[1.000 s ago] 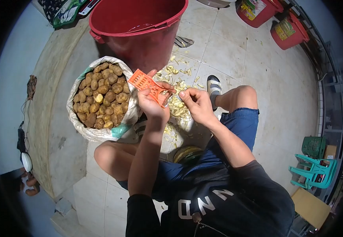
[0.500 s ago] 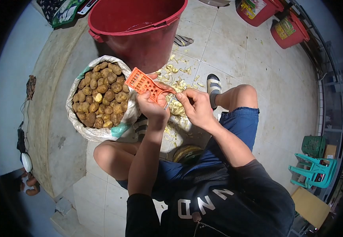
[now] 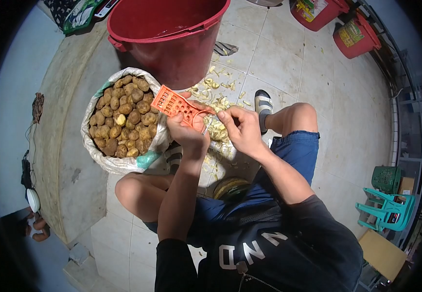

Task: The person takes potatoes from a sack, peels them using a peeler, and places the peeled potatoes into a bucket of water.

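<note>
My left hand [image 3: 187, 130] is closed around an orange plastic peeler with a grater face [image 3: 176, 104]. Its slotted and holed plate points up and left, towards the sack. At the other end, a metal blade shows beside my fingers. My right hand [image 3: 242, 129] pinches at that blade end with thumb and fingertips; whether a bit of peel is between them is too small to tell. Left of my hands, an open white sack [image 3: 118, 167] is full of unpeeled potatoes [image 3: 134, 117]. One potato [image 3: 120, 119] near the middle has a pale, bare patch.
A large red tub [image 3: 172, 53] stands just beyond the sack. Pale peelings [image 3: 218, 131] lie scattered on the tiled floor between my feet. Two red buckets [image 3: 315, 13] are at the far right. A teal plastic stool [image 3: 388, 209] and a green basket [image 3: 386, 179] stand on the right.
The orange peeler has shifted very slightly left and down in my left hand. My right fingertips have moved up a little at its blade end.
</note>
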### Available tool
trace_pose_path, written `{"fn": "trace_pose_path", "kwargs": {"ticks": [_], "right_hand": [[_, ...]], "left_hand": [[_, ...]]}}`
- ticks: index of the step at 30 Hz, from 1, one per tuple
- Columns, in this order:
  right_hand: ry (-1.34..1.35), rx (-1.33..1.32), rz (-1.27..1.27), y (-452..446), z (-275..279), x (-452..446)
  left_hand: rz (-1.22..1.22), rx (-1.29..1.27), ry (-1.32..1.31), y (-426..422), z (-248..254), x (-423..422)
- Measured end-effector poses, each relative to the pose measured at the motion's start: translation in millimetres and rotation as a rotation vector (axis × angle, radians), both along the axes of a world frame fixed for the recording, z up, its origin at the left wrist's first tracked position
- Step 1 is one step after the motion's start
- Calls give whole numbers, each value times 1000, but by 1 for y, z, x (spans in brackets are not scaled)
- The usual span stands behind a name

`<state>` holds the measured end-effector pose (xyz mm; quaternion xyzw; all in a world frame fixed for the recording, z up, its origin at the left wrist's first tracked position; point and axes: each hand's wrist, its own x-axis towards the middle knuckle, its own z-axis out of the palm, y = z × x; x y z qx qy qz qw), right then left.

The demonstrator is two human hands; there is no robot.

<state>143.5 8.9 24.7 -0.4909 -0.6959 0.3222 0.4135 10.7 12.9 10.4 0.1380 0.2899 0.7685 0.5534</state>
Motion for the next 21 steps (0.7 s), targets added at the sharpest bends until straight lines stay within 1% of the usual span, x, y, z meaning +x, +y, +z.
{"fn": "trace_pose_path", "kwargs": {"ticks": [1, 4, 6, 9, 12, 14, 16, 17, 18, 20, 21], "right_hand": [[41, 79, 30, -3, -4, -3], [31, 33, 62, -7, -1, -3], [-2, 21, 18, -3, -2, -2], [47, 78, 50, -6, -2, -4], [13, -6, -7, -1, -2, -1], [7, 12, -3, -6, -2, -3], [49, 65, 125, -14, 2, -8], [43, 22, 89, -10, 3, -6], [72, -11, 18, -5, 0, -3], [134, -153, -9, 1, -3, 6], [149, -159, -14, 1, 1, 7]], "left_hand": [[4, -3, -8, 0, -1, 0], [8, 1, -11, 0, -1, 1], [10, 7, -4, 0, -1, 0], [22, -9, -9, 1, -4, 1], [4, 14, -20, -2, 0, 0], [24, -8, -3, -1, 1, 1], [8, 16, -57, 0, -1, 1], [-4, 39, -108, -1, -2, 0], [-3, 38, -106, -2, 0, -1], [-7, 78, -139, -1, 6, -1], [-7, 77, -141, 0, 4, -2]]}}
